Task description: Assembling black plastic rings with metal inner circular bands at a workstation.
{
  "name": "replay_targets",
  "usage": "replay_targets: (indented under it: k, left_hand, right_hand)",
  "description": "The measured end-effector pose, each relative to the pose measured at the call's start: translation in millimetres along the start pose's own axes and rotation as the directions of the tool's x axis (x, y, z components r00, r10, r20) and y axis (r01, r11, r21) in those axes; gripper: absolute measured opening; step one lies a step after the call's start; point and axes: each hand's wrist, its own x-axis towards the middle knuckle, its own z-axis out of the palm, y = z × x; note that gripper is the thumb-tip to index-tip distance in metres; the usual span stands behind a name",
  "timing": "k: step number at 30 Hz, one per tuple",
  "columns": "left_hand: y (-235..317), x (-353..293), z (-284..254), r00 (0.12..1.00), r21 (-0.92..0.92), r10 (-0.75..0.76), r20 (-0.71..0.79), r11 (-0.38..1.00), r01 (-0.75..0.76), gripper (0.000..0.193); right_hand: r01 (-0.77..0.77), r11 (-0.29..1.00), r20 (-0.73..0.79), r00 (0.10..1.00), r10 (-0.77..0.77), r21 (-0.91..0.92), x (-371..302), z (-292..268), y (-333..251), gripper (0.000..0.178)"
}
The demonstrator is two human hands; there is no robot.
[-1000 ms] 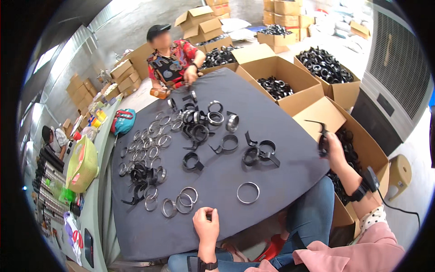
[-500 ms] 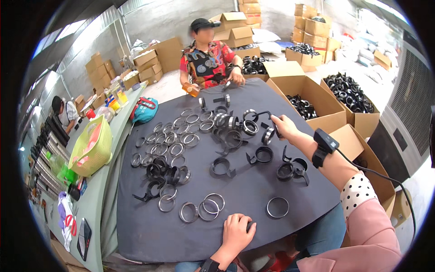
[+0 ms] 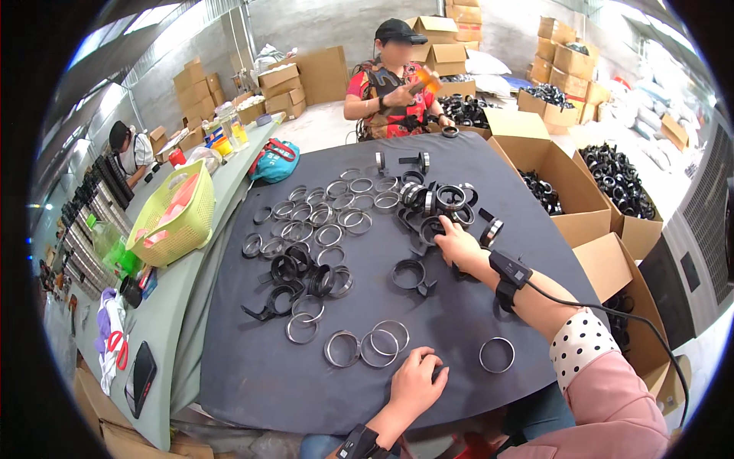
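Observation:
My right hand reaches over a cluster of black ring clamps, some with shiny metal bands in them. Its index finger stretches out onto a black ring; the other fingers are partly hidden. A black ring clamp with a tab lies just left of it. Near the front edge of the table my left hand is curled around something small and dark, mostly covered by the fingers. Thin metal rings lie beside it, and a single metal ring rests to its right. More black clamps lie among metal rings at left.
A dark cloth covers the table. Across it stands a person holding an orange object. Cartons of black clamps flank the right side. On the side table at left are a yellow-green basket, a phone and red scissors.
My right hand has left the upper clamp and its tab, coming down nearer the table. My left hand stays curled. The person opposite has raised the orange object. The whole view has shifted.

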Motion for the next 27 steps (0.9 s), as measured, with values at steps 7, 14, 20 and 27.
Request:
replay_targets:
  k: [7, 14, 20, 27]
  left_hand:
    - [-1.4, -1.7, 0.5, 1.000, 0.014, 0.002, 0.007, 1.000, -0.002, 0.018]
    - [2.3, -2.3, 3.5, 0.997, 0.063, 0.067, 0.041, 0.996, -0.070, 0.017]
    - [-0.1, -5.3, 2.3, 0.997, 0.050, 0.065, 0.032, 0.997, -0.067, 0.017]
    - [-2.2, 5.0, 0.0, 0.999, -0.044, 0.033, 0.043, 0.999, -0.031, 0.016]
  right_hand:
    - [-0.315, 0.362, 0.243, 0.942, 0.231, 0.877, -3.6, -27.1, 2.0, 0.021]
    - [-0.325, 0.767, 0.242, 0.944, 0.225, 0.553, -17.3, -40.8, 37.6, 0.024]
    - [-0.233, 0.970, 0.257, 0.944, 0.208, 0.071, 18.7, -17.4, 28.9, 0.024]
    - [-0.225, 0.938, -0.303, 0.904, 0.302, 0.264, 81.0, 6.9, 62.9, 0.023]
